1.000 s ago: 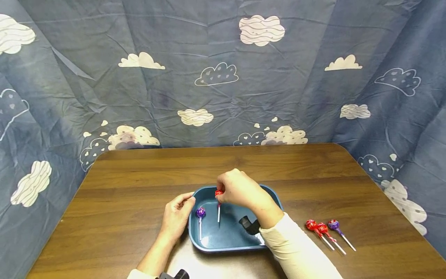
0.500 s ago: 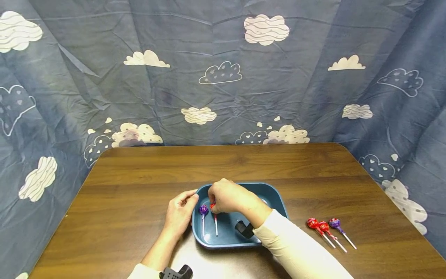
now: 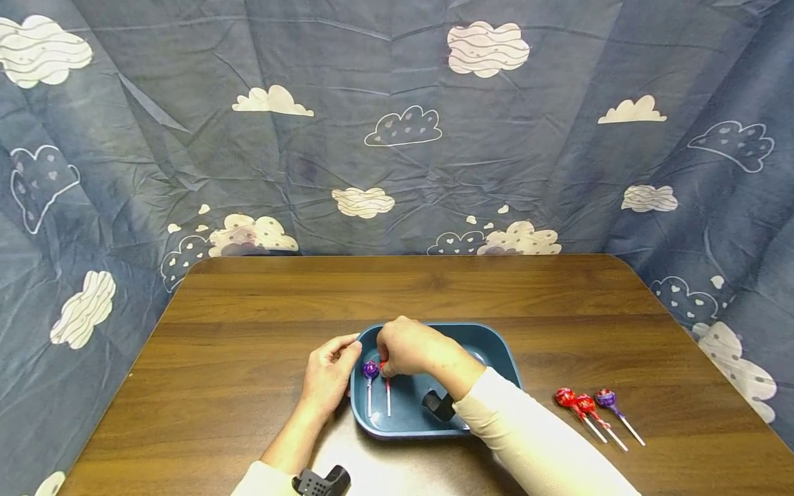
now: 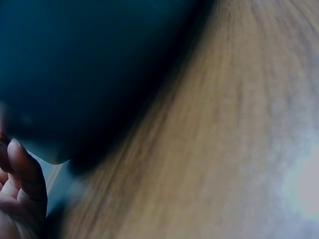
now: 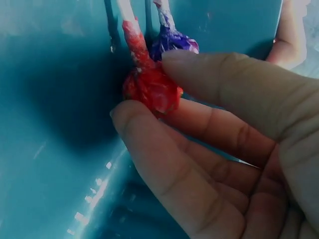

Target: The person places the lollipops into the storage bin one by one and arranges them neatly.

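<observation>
1. The person's right hand [image 3: 412,348] was down in the blue tray [image 3: 409,425], pinching a red lollipop [image 5: 154,89] by its wrapped head between thumb and fingers.
2. That red lollipop was in the left part of the tray, its white stick pointing toward the person; whether its head touched the tray floor, I couldn't tell.
3. Just to its left lay a purple lollipop [image 3: 370,370], stick also toward the person, the two sticks roughly side by side.
4. The left hand [image 3: 329,375] was at the tray's left rim, thumb and fingertips touching it; whether they pinched the rim or merely rested there, I couldn't make out.
5. Right of the tray, on the wooden table [image 3: 248,303], lay two more red lollipops [image 3: 575,401] close together, with a second purple one [image 3: 606,397] just beside them.
6. Behind the table hung a dark blue curtain [image 3: 322,62] printed with pale clouds.
</observation>
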### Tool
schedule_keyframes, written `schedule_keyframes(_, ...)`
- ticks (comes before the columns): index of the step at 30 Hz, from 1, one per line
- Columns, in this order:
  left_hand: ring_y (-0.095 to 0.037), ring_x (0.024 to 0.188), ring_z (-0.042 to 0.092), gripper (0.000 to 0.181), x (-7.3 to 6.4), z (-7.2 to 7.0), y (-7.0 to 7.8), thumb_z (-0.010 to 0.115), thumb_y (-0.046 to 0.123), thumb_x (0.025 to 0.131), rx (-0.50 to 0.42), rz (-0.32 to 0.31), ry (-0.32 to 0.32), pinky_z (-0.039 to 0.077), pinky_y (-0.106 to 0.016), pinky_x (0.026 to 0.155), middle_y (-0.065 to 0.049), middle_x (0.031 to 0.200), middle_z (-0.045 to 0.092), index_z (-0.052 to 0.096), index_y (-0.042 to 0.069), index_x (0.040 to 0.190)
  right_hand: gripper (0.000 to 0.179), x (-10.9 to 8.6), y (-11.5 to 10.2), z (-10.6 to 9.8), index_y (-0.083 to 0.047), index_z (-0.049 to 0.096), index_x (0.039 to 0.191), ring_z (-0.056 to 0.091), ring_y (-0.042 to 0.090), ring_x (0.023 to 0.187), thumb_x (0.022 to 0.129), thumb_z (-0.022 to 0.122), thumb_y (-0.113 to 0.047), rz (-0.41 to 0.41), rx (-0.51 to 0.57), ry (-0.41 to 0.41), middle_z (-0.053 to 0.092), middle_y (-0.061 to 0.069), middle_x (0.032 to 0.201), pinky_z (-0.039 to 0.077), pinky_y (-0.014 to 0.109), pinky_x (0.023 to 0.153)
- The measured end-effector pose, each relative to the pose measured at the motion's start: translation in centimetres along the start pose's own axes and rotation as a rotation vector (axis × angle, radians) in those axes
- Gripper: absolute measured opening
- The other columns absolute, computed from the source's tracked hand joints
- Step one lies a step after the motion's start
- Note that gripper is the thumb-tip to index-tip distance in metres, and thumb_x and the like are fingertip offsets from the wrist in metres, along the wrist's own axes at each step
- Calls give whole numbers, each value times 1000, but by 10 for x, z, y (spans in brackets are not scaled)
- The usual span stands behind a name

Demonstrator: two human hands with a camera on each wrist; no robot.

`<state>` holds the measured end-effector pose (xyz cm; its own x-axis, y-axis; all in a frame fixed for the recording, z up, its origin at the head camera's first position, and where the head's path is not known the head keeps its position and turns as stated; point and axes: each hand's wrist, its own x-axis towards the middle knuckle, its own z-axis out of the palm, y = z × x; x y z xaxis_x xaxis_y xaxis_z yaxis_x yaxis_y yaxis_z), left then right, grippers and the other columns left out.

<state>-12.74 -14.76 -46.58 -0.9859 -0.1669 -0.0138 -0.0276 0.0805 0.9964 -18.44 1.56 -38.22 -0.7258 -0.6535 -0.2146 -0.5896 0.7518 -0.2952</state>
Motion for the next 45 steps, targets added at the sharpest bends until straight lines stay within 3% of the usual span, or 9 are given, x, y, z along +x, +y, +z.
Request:
schedule_keyframes(10,-9,45,50,26,-4,0,-1,67,16,95,-4,-25,-9,43,-25,39,-13,78,67,75,4,117,23,-2,2,0,-16,67,69,54,12,66,76,88,-22,46,7,-18,60,-4,68,45,29,60)
schedule_keyframes(16,-9,44,49,26,-2,0,1,67,17,95,-2,1,3,42,-24,39,-17,85,70,75,5,117,24,0,3,-1,-16,67,67,53,11,63,76,88,-20,16,11,-11,58,-6,65,43,28,58)
schedule_keyframes(30,-7,48,52,24,0,0,0,67,15,95,8,-6,4,42,-23,40,-18,88,72,75,4,114,23,5,3,1,-15,67,69,52,10,64,76,88,-19,-37,10,-5,58,-7,67,43,26,58)
schedule_keyframes(45,-8,46,51,23,0,1,0,68,16,95,-5,-4,7,42,-23,39,-16,87,72,76,5,114,20,3,2,0,-16,70,75,55,13,71,74,90,-22,20,0,-32,61,-6,71,46,30,64)
